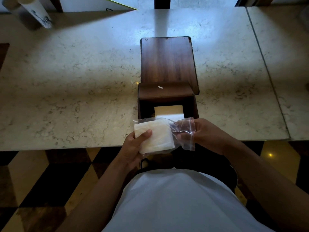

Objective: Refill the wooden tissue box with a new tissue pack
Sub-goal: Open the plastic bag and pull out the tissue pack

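Left hand (133, 146) fingers clamp the white tissue stack (155, 136), right hand (207, 136) fingers pinch its clear plastic bag (185, 131), seemingly half off; pull straight, then lower into the open dark wooden box (167, 97) just beyond.

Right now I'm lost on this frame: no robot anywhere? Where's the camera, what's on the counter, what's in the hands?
No robot here: a person works with bare hands. The single picture comes from a wide-angle camera on their head, looking forward and down, so their white shirt fills the bottom. On the marble counter sits a wooden tissue box, its lid swung open and lying flat behind it. The dark inside shows a pale rectangle at the bottom; what it is I cannot tell. The left hand grips a tissue pack in clear plastic. The right hand pinches the wrapper's loose end. A white cylinder stands far left.
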The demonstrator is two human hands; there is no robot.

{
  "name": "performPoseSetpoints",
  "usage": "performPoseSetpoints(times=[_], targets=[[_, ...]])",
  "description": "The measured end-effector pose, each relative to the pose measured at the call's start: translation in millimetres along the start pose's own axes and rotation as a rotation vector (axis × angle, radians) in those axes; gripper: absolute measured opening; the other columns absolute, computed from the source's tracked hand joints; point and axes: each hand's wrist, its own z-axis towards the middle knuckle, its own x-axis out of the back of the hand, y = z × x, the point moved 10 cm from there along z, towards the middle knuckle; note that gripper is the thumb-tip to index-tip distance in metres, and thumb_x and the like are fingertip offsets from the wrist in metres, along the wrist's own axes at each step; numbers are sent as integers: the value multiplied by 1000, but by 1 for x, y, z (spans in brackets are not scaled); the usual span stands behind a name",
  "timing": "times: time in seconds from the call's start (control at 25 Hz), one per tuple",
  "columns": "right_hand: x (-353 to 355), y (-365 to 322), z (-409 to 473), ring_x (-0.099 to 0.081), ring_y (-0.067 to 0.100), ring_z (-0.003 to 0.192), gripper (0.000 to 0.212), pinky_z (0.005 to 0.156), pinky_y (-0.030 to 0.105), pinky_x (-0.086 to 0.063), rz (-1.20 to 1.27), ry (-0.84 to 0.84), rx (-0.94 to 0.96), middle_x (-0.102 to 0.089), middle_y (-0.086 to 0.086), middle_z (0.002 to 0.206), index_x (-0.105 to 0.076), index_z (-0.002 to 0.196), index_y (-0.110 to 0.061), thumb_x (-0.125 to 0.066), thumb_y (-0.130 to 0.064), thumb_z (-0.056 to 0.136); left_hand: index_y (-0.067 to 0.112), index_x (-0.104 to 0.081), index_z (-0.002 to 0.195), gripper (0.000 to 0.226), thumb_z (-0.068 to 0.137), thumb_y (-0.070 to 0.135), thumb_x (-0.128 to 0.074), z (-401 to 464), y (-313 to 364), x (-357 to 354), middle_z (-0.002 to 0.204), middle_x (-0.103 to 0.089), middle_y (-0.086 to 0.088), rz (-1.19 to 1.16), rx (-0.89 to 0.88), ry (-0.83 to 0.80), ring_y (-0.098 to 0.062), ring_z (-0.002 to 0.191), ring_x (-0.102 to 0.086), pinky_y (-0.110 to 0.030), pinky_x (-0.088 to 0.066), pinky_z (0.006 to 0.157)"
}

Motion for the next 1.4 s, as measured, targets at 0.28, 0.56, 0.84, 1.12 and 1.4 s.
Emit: performPoseSetpoints(times=[0.28,0.56,0.84,1.12,1.4], targets=[[-11,12,5,-77,28,89,33,79,40,-64,108,-8,-32,-79,10,101,-77,105,-17,-80,-39,81,4,-68,119,48,76,21,-83,-5,2,-7,116,-74,-22,88,-21,-15,-37,102,-73,-52,-64,78],[-13,25,21,-71,27,63,15,58,34,-60,-8,155,-68,-77,10,76,-78,71,-24,-80,-24,85,3,-68,117,53,73,28,-83,-8,10,-10,106,-78,-17,243,-101,31,-33,96,-76,-38,-63,69],[-10,28,30,-73,13,58,14,54,27,-56,129,164,-72,-76,-2,67,-79,69,-23,-85,-21,81,5,-71,114,34,89,27,-69,-13,20,11,109,-78,-15,233,-147,98,-32,100,-75,-45,-64,81],[-6,31,41,-74,16,60,10,56,30,-59,175,156,-73,-76,1,70,-78,73,-17,-86,-18,80,6,-77,104,30,84,27,-71,-16,29,35,104,-78,-20,220,-228,155,-37,92,-76,-46,-65,73],[13,30,54,-79,25,94,26,71,32,-64,256,195,-57,-80,9,104,-77,103,-7,-85,-13,78,6,-76,93,23,78,24,-76,-22,49,96,89,-79,-13,85,-269,337,-25,69,-76,-32,-63,57]])
